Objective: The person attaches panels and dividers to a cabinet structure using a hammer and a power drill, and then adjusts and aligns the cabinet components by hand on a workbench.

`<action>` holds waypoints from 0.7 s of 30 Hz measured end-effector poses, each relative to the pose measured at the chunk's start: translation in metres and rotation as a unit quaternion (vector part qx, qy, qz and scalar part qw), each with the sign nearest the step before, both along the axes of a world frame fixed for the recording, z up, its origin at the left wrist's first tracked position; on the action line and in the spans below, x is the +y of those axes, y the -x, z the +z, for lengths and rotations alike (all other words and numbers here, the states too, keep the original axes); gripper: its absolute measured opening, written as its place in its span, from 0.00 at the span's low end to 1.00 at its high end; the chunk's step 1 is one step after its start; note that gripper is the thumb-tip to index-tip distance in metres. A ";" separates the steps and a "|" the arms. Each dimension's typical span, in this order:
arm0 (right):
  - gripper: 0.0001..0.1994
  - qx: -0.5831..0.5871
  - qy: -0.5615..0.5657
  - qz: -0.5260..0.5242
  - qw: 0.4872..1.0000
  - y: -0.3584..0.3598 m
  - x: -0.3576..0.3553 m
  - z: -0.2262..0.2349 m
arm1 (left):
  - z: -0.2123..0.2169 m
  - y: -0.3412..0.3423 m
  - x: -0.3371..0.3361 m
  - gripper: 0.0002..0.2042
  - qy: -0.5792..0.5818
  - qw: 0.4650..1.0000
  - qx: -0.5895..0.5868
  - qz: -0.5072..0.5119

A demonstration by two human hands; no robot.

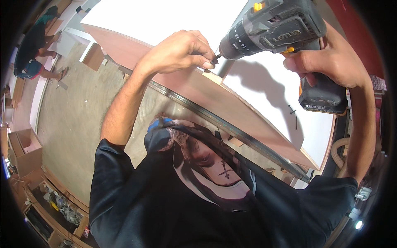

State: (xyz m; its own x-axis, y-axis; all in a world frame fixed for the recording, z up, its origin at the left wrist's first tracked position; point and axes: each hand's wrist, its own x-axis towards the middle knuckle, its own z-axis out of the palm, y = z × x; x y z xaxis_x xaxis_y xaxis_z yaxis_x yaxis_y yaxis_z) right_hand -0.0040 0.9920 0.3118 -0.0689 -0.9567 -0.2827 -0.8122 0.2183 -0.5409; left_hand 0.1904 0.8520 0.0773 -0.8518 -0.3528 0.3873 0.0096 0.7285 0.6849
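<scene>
My right hand is wrapped around the grip of a dark cordless drill with yellow accents. The drill points to the left, toward my left hand. At the drill's tip, my left thumb and fingers pinch a small dark screw; the fingers partly cover it. Both hands are over a large cabinet panel, white on top with a brownish wooden edge. Two dark screws lie on the white surface below the drill, within its shadow.
Along the panel's near side runs a long metal rail. At the far left a person stands by other white and wooden panels. A wooden box and a shelf with assorted tools are at the lower left. A beige hose curves at the right.
</scene>
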 end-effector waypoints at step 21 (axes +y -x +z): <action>0.22 0.001 -0.083 -0.018 0.996 0.013 -0.014 0.003 | -0.003 0.000 -0.004 0.08 0.031 0.999 0.027 -0.037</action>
